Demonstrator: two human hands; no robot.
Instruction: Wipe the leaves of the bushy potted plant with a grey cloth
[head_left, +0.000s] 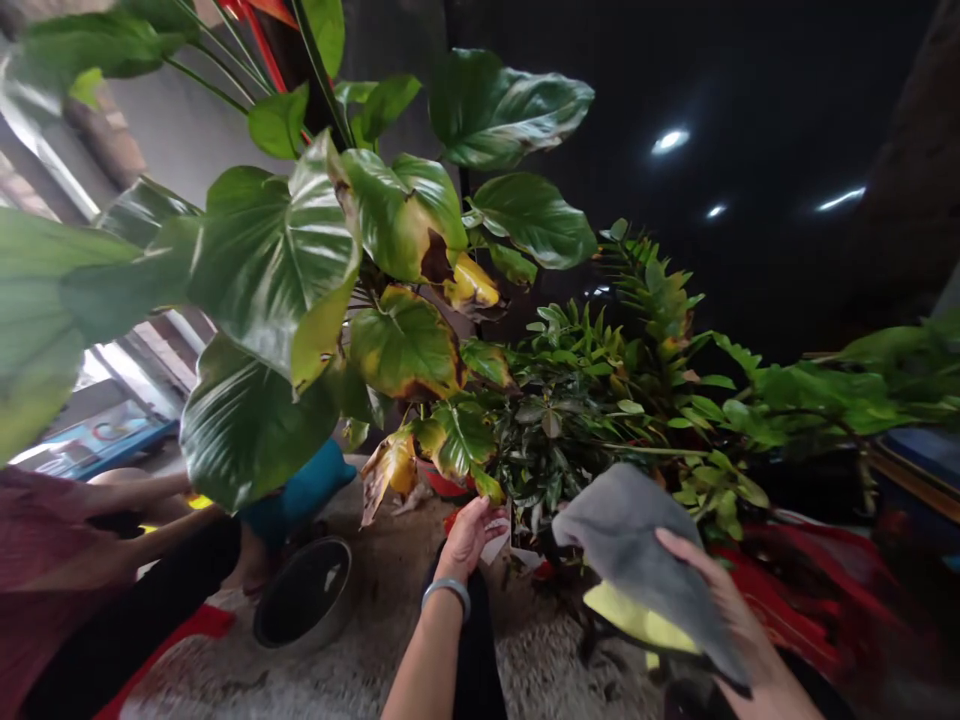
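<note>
The right hand (716, 600) grips a grey cloth (630, 540) while the half-curled left hand (466, 538), its hold unclear, seemingly steadies a leaf (488, 486) just beyond its fingertips, calling for the cloth alongside.

A creased grey cloth (634, 540), held up, droops right of a small yellow-green leaf (488, 486)

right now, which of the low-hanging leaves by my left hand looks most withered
The drooping yellow leaf with the brown, shrivelled lower end, up and left of your left hand; the neighbouring leaves show far more green.
</note>
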